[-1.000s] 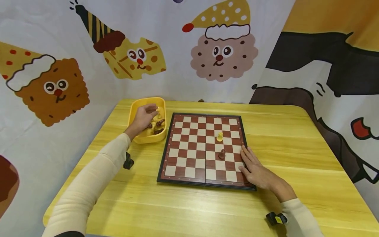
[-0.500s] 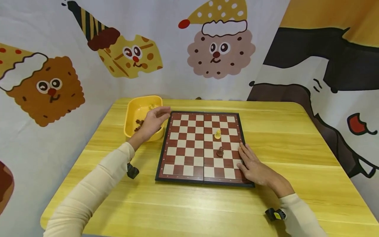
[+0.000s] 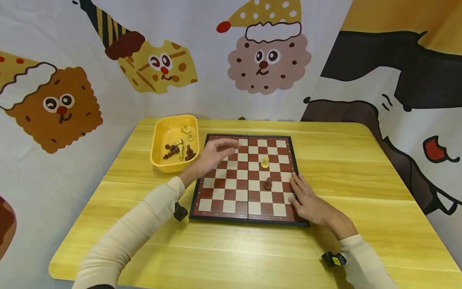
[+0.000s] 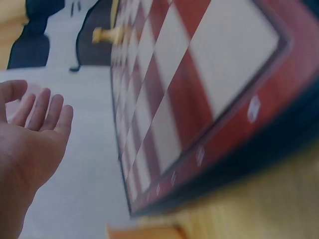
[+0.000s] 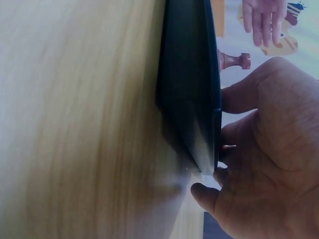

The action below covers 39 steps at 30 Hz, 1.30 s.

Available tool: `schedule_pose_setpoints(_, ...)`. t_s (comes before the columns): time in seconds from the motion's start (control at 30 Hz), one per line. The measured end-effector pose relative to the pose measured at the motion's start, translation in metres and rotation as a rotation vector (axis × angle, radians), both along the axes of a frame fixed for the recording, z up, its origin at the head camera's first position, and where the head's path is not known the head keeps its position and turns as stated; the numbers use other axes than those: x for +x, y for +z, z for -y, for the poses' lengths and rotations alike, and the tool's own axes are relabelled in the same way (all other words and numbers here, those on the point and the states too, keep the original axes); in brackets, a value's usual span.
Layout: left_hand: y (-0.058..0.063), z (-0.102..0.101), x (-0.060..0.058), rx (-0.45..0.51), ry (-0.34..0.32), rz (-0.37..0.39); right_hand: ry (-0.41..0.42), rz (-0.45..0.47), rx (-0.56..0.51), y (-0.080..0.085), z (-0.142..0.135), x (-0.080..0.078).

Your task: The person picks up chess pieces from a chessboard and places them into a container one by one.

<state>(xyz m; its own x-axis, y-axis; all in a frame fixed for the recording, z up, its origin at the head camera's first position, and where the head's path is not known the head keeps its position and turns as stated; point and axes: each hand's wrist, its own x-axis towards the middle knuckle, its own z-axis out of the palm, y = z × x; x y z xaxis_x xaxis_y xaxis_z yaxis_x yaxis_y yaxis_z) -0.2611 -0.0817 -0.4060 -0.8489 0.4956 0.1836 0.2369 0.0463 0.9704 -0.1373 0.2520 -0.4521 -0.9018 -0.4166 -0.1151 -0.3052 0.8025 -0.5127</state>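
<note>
My left hand [image 3: 211, 156] is above the left half of the chessboard [image 3: 231, 195]. In the left wrist view the left hand [image 4: 35, 134] has loosely bent fingers and nothing in its palm. My right hand [image 3: 312, 206] rests on the board's right edge, fingers laid over the border. On the right half stand a yellow chess piece [image 3: 265, 162] and, nearer to me, a dark brown chess piece [image 3: 268, 183]. The dark one [image 5: 235, 60] looks like a rook in the right wrist view.
Left of the board stands a yellow tray [image 3: 156, 154] with several yellow and brown chess pieces lying in it. All this is on a wooden table [image 3: 216, 253]. A cartoon-printed cloth [image 3: 213, 100] hangs behind the table.
My left hand has moved right from the tray to over the board, bringing the pieces in the tray into view. The right hand and both pieces on the board stay put.
</note>
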Motion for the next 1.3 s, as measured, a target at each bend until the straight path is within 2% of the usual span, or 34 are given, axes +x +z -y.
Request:
schedule_pose_setpoints(0.37,-0.018,-0.055,0.023,-0.165,-0.187,0.033,-0.006,0.002,0.004,0.000,0.000,-0.001)
schedule_pose_setpoints(0.5,-0.022,-0.068,0.030,-0.189,-0.234,0.052,-0.007,-0.008,0.000,0.000,0.001,-0.002)
schedule_pose_setpoints(0.63,-0.031,-0.076,0.036,-0.220,-0.275,0.077,-0.006,-0.002,0.000,0.000,0.002,-0.002)
schedule_pose_setpoints(0.77,-0.037,-0.082,0.042,-0.231,-0.264,0.091,-0.005,0.001,0.011,0.001,0.001,-0.002)
schedule_pose_setpoints(0.9,-0.038,-0.086,0.045,-0.215,-0.221,0.095,-0.014,0.002,0.005,0.002,0.000,-0.002)
schedule_pose_setpoints(1.07,-0.042,-0.089,0.046,-0.196,-0.198,0.103,-0.024,0.008,-0.001,0.000,0.000,-0.001)
schedule_pose_setpoints(1.3,-0.044,-0.089,0.043,-0.190,-0.202,0.091,-0.033,0.008,-0.005,-0.001,-0.002,0.000)
